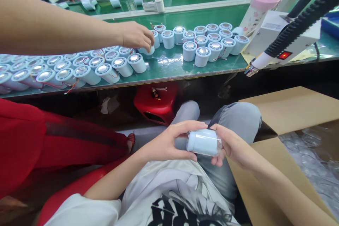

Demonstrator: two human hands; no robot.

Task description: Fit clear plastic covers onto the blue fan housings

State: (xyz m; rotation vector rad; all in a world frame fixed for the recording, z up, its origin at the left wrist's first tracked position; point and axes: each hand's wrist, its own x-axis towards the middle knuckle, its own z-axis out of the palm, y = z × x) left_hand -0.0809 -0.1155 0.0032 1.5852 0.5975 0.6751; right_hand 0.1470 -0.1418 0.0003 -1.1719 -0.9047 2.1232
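Observation:
A pale blue plastic cylinder [203, 142] lies sideways above my lap, with a clear plastic piece at its right end. My left hand [169, 143] grips its left end, thumb on top. Around the clear right end, my right hand [233, 146] is curled. On the green workbench [169, 65] ahead stand many more pale blue cylinders [202, 42] with shiny round tops and red wires.
A co-worker's arm [66, 30] reaches in from the left, the hand on a cylinder. An open cardboard box [291, 113] with clear plastic parts sits at my right. A hose-fed tool with a red switch [284, 55] hangs over the bench's right edge. A red stool [156, 104] stands under the bench.

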